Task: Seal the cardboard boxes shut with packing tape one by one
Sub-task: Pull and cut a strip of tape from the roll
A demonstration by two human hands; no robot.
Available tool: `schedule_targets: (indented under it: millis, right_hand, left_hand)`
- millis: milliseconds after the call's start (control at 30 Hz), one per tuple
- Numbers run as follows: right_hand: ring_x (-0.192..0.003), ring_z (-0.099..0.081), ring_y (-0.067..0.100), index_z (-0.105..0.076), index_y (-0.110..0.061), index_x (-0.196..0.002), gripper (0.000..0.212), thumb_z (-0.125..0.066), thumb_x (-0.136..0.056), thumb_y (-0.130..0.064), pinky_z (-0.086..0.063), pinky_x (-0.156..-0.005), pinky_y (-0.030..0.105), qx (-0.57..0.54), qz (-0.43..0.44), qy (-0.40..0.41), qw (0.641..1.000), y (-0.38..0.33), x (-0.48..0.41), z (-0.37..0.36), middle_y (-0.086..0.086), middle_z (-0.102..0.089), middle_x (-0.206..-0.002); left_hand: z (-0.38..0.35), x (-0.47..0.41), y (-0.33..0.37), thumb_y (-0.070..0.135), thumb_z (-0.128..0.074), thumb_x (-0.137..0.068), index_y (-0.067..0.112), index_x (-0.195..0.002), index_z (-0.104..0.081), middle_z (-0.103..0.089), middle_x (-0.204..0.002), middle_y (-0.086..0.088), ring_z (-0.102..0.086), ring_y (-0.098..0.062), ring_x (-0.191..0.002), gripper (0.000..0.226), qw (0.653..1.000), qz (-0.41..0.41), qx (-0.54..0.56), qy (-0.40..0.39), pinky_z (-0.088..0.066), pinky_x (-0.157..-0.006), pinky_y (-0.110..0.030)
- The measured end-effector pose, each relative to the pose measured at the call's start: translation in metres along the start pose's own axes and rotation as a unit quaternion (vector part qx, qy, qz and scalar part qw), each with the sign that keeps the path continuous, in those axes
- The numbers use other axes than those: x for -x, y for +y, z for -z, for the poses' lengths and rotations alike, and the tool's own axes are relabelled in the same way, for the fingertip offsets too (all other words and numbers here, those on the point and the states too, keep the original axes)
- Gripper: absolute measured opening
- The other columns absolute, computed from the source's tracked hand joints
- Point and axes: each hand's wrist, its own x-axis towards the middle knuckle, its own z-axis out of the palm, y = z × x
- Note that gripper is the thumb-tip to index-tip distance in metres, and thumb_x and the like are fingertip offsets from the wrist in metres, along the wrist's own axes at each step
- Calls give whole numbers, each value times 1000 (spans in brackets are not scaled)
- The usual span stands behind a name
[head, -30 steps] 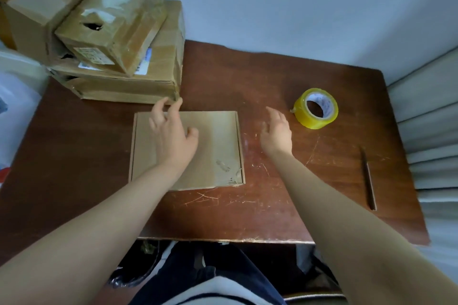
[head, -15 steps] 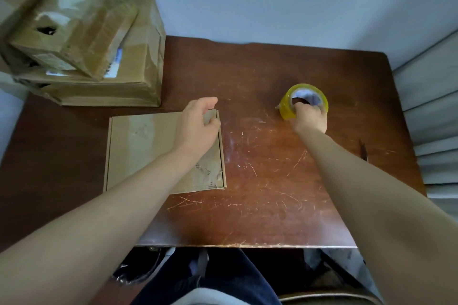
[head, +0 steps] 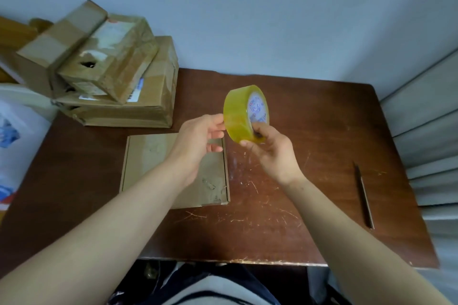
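The brown desk (head: 322,156) spreads under both my hands, scratched pale below my right wrist. Beyond my left hand, at the desk's far left corner, sits a stack of worn cardboard boxes (head: 138,96), the upper ones tilted and crumpled (one has a ragged hole in its side). Directly beneath my left forearm lies the flat cardboard box (head: 153,156), closed, flush on the desk, its right edge just below my left fingertips.

My left hand (head: 198,138) hovers above that box with its fingers loosely spread, the thumb and forefinger touching the outer band of the tape roll (head: 244,114). My right hand (head: 275,153) holds the roll up off the desk, between the two hands and above the flat box's far right corner: my right fingers (head: 260,129) pinch its lower rim, thumb on the printed core side. The roll is yellowish and stands on edge, its core facing right.

Well to the right of my right hand, a thin dark pen (head: 363,195) lies on the desk near its edge.
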Motion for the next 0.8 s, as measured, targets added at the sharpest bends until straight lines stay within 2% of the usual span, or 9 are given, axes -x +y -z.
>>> schedule_targets:
  millis: [100, 167, 233, 333, 400, 500, 600, 700, 800]
  right_hand:
    - [-99, -60, 26, -66, -10, -109, 26, -71, -84, -10, -48, -92, 43, 24, 50, 7, 998, -14, 2, -8, -13, -61, -96]
    - [-99, -59, 27, -67, -10, -108, 24, -70, -84, -9, -46, -94, 52, 43, 86, 15, 995, -22, 2, -12, -20, -57, -95]
    - [-95, -58, 25, -67, -9, -106, 23, -70, -83, -8, -44, -95, 56, 57, 117, 16, 991, -28, 2, -15, -16, -58, -92]
    - [-96, -59, 26, -67, -9, -106, 23, -69, -84, -10, -39, -105, 49, 71, 131, 8, 989, -33, 2, -20, -4, -62, -93]
    - [-97, -59, 26, -67, -10, -107, 23, -68, -84, -10, -33, -108, 38, 83, 136, 2, 987, -35, 1, -23, -6, -62, -94]
    - [-96, -58, 25, -67, -8, -106, 21, -68, -85, -8, -32, -108, 35, 112, 157, -9, 981, -39, 0, -25, -7, -63, -95]
    - [-95, -58, 28, -66, -5, -107, 21, -67, -87, -9, -33, -105, 35, 153, 172, -19, 973, -44, -1, -26, 3, -68, -96]
    - [-92, -59, 32, -65, -1, -109, 26, -65, -87, -15, -39, -94, 37, 172, 177, -17, 969, -48, 0, -29, 9, -68, -95]
    - [-98, -56, 27, -63, -4, -116, 31, -63, -89, -20, -38, -89, 29, 159, 131, -38, 978, -48, -1, -31, 9, -64, -100]
  left_hand:
    - [15, 8, 7, 19, -44, -91, 10, -94, -70, -72, -93, -7, -59, -14, -79, 28, 999, 17, 14, 23, -46, -56, -24]
    - [24, 11, 10, 23, -55, -90, 9, -91, -72, -74, -88, -5, -61, -11, -74, 22, 999, 14, 2, 35, -46, -55, -22]
    - [30, 14, 12, 20, -70, -84, 10, -85, -73, -73, -79, -3, -60, -8, -67, 11, 999, 11, 10, 45, -45, -51, -20]
    - [37, 17, 15, 13, -75, -80, 10, -82, -73, -71, -69, 0, -56, -4, -54, 4, 998, 32, 24, 56, -41, -44, -17]
    - [42, 17, 17, 9, -75, -79, 8, -83, -73, -69, -66, -1, -53, -4, -50, 4, 997, 50, 29, 58, -38, -41, -16]
    - [50, 17, 18, 9, -76, -79, 6, -81, -73, -68, -65, -1, -52, -4, -50, 5, 996, 57, 12, 60, -37, -41, -17]
    - [54, 16, 17, 11, -74, -80, 9, -75, -71, -66, -60, 2, -51, -4, -50, 6, 996, 34, -31, 71, -36, -43, -18]
    - [53, 15, 14, 10, -68, -85, 9, -75, -69, -60, -63, 0, -47, -7, -54, 10, 994, -1, -69, 80, -34, -44, -18]
    - [53, 13, 11, 9, -61, -88, 12, -77, -67, -56, -67, 1, -46, -8, -58, 13, 993, -25, -65, 100, -34, -47, -20]
